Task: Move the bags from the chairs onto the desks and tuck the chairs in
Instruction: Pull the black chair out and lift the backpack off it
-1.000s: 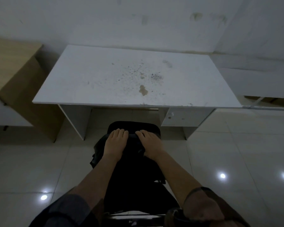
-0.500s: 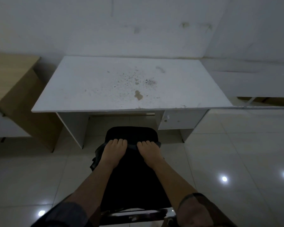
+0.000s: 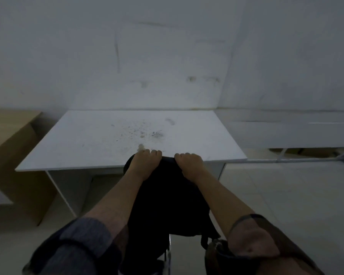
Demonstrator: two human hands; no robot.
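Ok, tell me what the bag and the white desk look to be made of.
Black bag: seemingly soft fabric, matte; it sags and bunches where the left hand and right hand grip it. White desk: probably laminated board, smooth with a dull sheen; thin flat top, square edges, stained surface.

bag: black point(image 3: 167, 197), held up in front of the person, its top edge level with the near edge of the desk
left hand: point(image 3: 143, 165) grips the bag's top left, fingers curled over the edge
right hand: point(image 3: 189, 165) grips the bag's top right, knuckles up
desk: white point(image 3: 87, 143), against the far wall, its top stained with dark specks and a brown blotch near the middle
wooden desk: point(image 3: 10, 133) just left of the white one
sleeves: rolled up on both forearms, near bottom
floor: pale glossy tiles point(image 3: 286, 195)
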